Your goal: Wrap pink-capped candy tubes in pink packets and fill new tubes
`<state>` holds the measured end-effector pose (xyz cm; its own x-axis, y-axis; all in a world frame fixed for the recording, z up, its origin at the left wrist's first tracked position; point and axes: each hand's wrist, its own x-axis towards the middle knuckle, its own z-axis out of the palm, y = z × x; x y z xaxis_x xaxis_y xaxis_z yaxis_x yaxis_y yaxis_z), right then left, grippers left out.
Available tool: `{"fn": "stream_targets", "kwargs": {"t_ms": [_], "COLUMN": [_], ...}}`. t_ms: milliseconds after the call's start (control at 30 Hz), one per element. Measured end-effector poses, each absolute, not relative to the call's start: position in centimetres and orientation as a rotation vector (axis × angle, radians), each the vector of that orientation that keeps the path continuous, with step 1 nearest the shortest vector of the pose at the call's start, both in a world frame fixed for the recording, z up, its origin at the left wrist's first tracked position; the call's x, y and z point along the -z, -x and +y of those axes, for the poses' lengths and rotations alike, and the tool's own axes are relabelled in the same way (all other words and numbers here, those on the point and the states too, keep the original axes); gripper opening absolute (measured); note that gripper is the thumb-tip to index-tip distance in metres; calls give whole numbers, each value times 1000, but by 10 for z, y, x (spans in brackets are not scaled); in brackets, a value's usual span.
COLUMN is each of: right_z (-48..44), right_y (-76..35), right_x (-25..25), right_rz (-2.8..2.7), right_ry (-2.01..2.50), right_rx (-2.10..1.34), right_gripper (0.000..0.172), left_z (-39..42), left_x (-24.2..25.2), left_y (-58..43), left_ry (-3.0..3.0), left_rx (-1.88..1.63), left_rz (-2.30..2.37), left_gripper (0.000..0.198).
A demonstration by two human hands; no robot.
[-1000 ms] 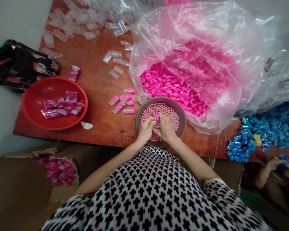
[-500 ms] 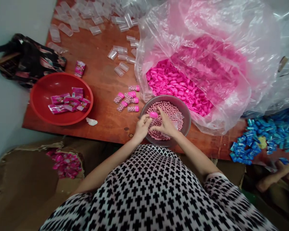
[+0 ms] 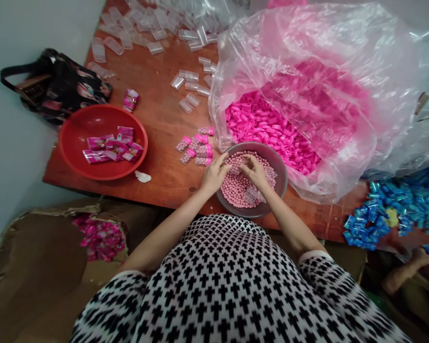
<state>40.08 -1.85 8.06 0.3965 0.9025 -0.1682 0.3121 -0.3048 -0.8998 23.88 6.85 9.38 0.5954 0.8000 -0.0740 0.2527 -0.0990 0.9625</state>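
My left hand (image 3: 215,175) is over the left rim of a grey bowl (image 3: 283,183) of small pink beads (image 3: 234,193), thumb and forefinger apart. Facing it over the beads, my right hand (image 3: 255,172) has its fingers curled together at the tips; what they grip is too small to make out. Clear containers (image 3: 250,194) lie on the beads. Left of the bowl stands a cluster of pink-capped bead bottles (image 3: 202,151). Behind the bowl, an open plastic bag (image 3: 346,178) holds many pink caps (image 3: 260,119).
A red bowl (image 3: 69,157) with pink packets is at the left, near a black floral bag (image 3: 89,85). Clear tubes (image 3: 189,76) lie toward the back. Blue packets (image 3: 372,219) are at the right, beside another person's hand (image 3: 420,259). A cardboard box (image 3: 39,257) stands below.
The pink-capped piece at my left fingertips is no longer seen there. My hands have moved slightly apart, and a clear container shows at the front of the beads. The view has shifted slightly.
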Motion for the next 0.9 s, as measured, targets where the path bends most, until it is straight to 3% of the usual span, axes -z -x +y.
{"fn": "stream_targets", "kwargs": {"t_ms": [133, 333, 600, 733, 900], "right_z": [-38, -58, -89, -95, -70], "right_y": [-398, -403, -419, -469, -552], "right_x": [-107, -127, -124, -122, -107], "right_rz": [-1029, -1452, -1477, -1230, -970], "right_ry": [1558, 1714, 1856, 2179, 2750], "right_rx": [-1062, -741, -686, -537, -265], "right_gripper": [41, 27, 22, 28, 30], "left_z": [58, 60, 55, 53, 44], "left_x": [-93, -107, -105, -105, -108], "left_y": [-255, -258, -264, -266, -274], "left_ry": [-1441, -1414, -1361, -1158, -1018], "left_rx": [-440, -374, -345, -369, -314], "left_rz": [745, 672, 762, 804, 763], "left_gripper": [42, 36, 44, 54, 49]}}
